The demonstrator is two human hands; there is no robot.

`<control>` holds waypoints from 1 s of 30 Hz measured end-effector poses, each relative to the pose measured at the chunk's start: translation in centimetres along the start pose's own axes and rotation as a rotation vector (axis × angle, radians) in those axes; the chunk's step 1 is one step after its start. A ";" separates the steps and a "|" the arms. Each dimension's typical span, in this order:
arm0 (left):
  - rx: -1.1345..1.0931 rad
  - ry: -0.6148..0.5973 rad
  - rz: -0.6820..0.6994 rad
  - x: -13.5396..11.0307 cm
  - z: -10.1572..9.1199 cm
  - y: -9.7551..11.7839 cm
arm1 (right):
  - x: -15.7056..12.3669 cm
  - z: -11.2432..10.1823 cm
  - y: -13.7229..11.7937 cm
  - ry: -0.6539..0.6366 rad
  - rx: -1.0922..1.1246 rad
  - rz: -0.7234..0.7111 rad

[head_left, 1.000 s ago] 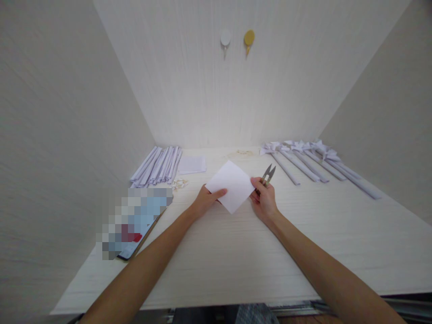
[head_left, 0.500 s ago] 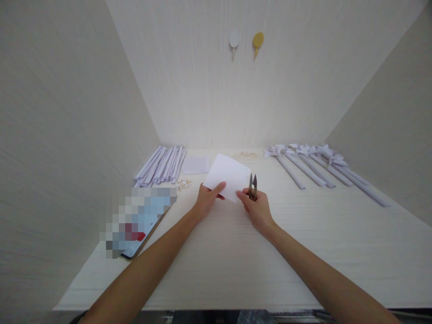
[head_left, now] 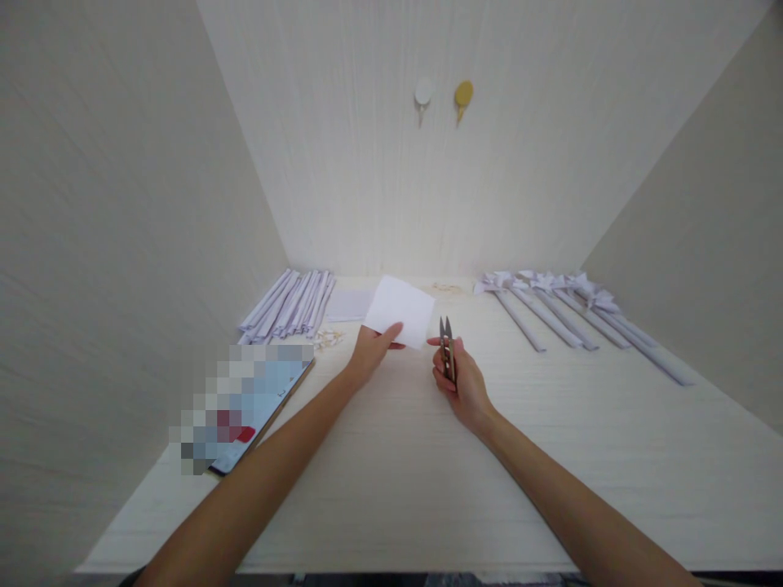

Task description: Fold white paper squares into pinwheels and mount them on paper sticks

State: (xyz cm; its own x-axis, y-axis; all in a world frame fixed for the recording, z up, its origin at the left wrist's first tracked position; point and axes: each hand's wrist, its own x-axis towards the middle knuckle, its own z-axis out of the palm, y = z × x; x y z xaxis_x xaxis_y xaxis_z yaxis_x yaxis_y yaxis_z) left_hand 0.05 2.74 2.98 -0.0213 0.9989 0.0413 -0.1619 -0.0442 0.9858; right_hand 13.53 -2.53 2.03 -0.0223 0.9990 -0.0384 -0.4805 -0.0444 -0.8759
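My left hand (head_left: 370, 352) pinches the near edge of a white square of paper (head_left: 400, 311) and holds it tilted above the pale wooden table (head_left: 391, 481). My right hand (head_left: 457, 377) is closed around small thread snips (head_left: 446, 342), whose two blades point away from me, just right of the paper and apart from it. Behind the paper lies a flat stack of white paper squares (head_left: 348, 305).
A bundle of rolled white paper sticks (head_left: 289, 304) lies at the back left, with small pale scraps (head_left: 328, 337) beside it. Several paper sticks with folded tops (head_left: 563, 310) lie at the back right. A phone (head_left: 245, 403) rests at the left edge. Two hooks (head_left: 444, 94) hang on the back wall.
My right hand has let go of the paper's right corner and drawn back with the snips. My left hand has carried the paper further away and to the left.
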 end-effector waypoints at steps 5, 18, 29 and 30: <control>0.024 0.022 0.070 0.9 0.9 2.3 | 0.2 -0.3 -0.2 0.038 -0.014 -0.054; 0.006 -0.004 0.078 0.4 1.7 4.6 | -0.6 0.1 0.0 -0.090 -0.142 -0.007; 0.070 -0.091 0.005 -0.4 2.3 4.7 | -0.8 0.3 -0.5 -0.203 -0.088 0.080; 0.073 -0.092 0.001 -0.3 2.2 4.6 | -0.8 0.3 -0.5 -0.203 -0.096 0.074</control>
State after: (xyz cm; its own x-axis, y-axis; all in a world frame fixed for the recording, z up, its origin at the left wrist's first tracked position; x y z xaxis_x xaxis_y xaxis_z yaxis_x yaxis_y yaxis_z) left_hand 1.52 2.23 7.90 0.0696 0.9961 0.0537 -0.0898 -0.0473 0.9948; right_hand 13.56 -3.30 2.64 -0.2353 0.9718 -0.0149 -0.3859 -0.1075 -0.9163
